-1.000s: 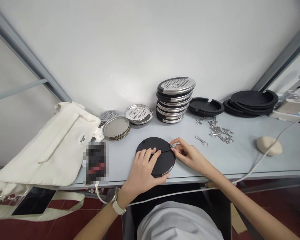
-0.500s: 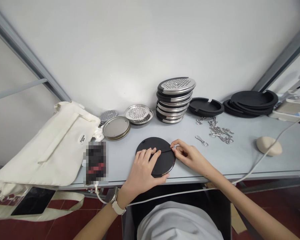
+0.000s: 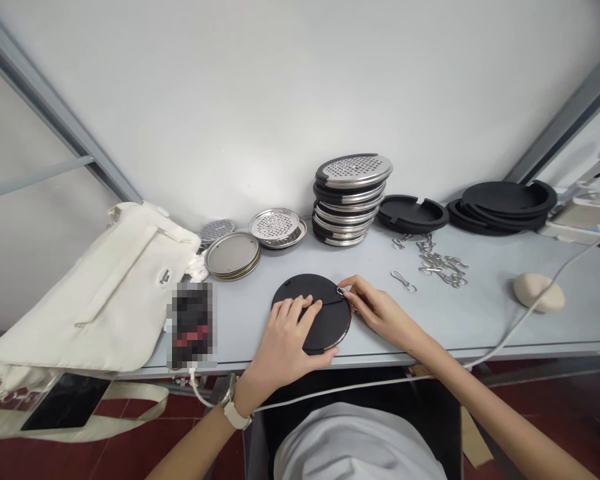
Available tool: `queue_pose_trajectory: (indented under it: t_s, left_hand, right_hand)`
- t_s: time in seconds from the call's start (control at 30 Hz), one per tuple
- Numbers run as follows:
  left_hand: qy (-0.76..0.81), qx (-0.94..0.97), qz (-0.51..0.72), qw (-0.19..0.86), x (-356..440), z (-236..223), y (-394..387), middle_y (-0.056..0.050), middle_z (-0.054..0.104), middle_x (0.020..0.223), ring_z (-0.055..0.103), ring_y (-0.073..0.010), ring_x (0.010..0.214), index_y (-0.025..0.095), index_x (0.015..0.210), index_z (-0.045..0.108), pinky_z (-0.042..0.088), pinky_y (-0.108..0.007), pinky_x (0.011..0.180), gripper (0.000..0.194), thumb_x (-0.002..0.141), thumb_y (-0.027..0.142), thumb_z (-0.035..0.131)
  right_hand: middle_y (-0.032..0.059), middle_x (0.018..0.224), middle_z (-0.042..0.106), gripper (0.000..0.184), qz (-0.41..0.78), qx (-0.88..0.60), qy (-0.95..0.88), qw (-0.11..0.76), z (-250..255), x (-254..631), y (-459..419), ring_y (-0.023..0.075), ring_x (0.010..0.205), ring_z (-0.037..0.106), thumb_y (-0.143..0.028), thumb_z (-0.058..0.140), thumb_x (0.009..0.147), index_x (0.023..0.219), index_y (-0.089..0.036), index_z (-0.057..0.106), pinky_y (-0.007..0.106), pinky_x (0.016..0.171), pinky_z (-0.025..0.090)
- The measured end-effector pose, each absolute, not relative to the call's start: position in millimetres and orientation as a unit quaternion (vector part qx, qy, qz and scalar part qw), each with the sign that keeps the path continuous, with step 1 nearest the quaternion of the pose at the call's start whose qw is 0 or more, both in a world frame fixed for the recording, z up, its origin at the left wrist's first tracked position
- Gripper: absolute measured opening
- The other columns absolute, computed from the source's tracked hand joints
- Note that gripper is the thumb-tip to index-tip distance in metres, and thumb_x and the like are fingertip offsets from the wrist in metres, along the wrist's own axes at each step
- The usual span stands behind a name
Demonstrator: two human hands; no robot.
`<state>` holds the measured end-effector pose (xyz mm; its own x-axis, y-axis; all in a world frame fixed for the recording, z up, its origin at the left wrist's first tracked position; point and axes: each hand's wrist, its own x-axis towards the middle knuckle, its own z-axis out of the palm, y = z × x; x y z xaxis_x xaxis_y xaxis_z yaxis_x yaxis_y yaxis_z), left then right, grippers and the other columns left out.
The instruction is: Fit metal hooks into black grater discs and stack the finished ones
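Note:
On the grey table in front of me lies a round black disc [image 3: 329,328] with a thin straight seam across it and a shiny lower right rim. My left hand [image 3: 291,337] holds it down, fingers over its top and thumb along the near edge. At the disc's right edge, beside the seam, my right hand [image 3: 373,310] pinches a small wire snap hook [image 3: 341,291]. The hook's looped end shows over the disc; its other end is hidden by my fingers. To the right, another wire hook [image 3: 403,281] lies alone, in front of a loose pile of hooks [image 3: 443,267].
Behind stands a stack of perforated metal discs in black holders [image 3: 353,200]. Black trays [image 3: 510,200] sit back right, metal plates [image 3: 233,255] back left. A white bag [image 3: 95,293] and a pixelated item [image 3: 193,327] are left; a beige rounded object [image 3: 537,292] and white cable lie right.
My right hand has shifted slightly, and the looped end of the snap hook now shows over the disc's edge. My left hand and the disc have stayed in place.

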<state>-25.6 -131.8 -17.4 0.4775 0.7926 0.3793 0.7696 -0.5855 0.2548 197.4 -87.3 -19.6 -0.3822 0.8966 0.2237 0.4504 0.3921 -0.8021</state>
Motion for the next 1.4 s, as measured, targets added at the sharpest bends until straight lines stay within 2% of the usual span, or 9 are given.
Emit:
queue_pose_trajectory:
  t_s: [0.13, 0.33, 0.6, 0.9, 1.4]
  left_hand:
    - [0.454, 0.86, 0.232, 0.024, -26.1, -17.8, -131.9, -0.013, 0.055, 0.13, 0.048, -0.0312, 0.116, 0.017, 0.133, 0.049, 0.038, -0.047, 0.1, 0.065, 0.078, 0.047, 0.069]
    - [0.453, 0.86, 0.234, 0.027, -25.7, -17.1, -131.7, -0.013, 0.054, 0.131, 0.048, -0.0308, 0.116, 0.017, 0.134, 0.048, 0.037, -0.047, 0.101, 0.066, 0.078, 0.046, 0.069]
    - [0.453, 0.861, 0.229, 0.026, -25.8, -17.6, -132.1, -0.013, 0.054, 0.131, 0.048, -0.0307, 0.116, 0.016, 0.134, 0.048, 0.037, -0.046, 0.101, 0.067, 0.078, 0.047, 0.069]
    - [0.454, 0.861, 0.228, 0.023, -26.2, -18.1, -130.7, -0.013, 0.054, 0.13, 0.047, -0.0303, 0.116, 0.016, 0.134, 0.049, 0.037, -0.046, 0.101, 0.067, 0.078, 0.047, 0.069]
    - [0.454, 0.862, 0.226, 0.025, -26.4, -17.5, -131.6, -0.013, 0.054, 0.13, 0.047, -0.03, 0.116, 0.016, 0.134, 0.049, 0.037, -0.046, 0.101, 0.067, 0.078, 0.047, 0.069]
  right_hand:
    - [-0.0013, 0.072, 0.058, 0.023, 0.328, -0.44, -0.767, 0.333, -18.7, 197.4, -88.4, 0.0164, 0.065, 0.055, -0.036, 0.036, 0.101, 0.111, -0.023, 0.052, 0.027, 0.066, 0.044]
    - [-0.004, 0.065, 0.05, 0.026, 0.328, -0.437, -0.771, 0.326, -20.6, 198.2, -89.8, 0.0143, 0.055, 0.047, -0.036, 0.037, 0.1, 0.117, -0.022, 0.051, 0.025, 0.056, 0.04]
    - [-0.0047, 0.068, 0.047, 0.022, 0.334, -0.434, -0.771, 0.323, -20.8, 198.6, -87.9, 0.0129, 0.059, 0.047, -0.033, 0.042, 0.098, 0.114, -0.02, 0.05, 0.024, 0.058, 0.039]
    - [-0.0058, 0.064, 0.043, 0.023, 0.344, -0.434, -0.768, 0.323, -21.3, 200.2, -88.3, 0.0123, 0.056, 0.042, -0.035, 0.042, 0.099, 0.114, -0.02, 0.049, 0.023, 0.056, 0.035]
    - [-0.0065, 0.063, 0.041, 0.023, 0.339, -0.437, -0.769, 0.322, -22.8, 199.6, -88.1, 0.0128, 0.055, 0.04, -0.036, 0.04, 0.099, 0.114, -0.02, 0.048, 0.024, 0.056, 0.035]
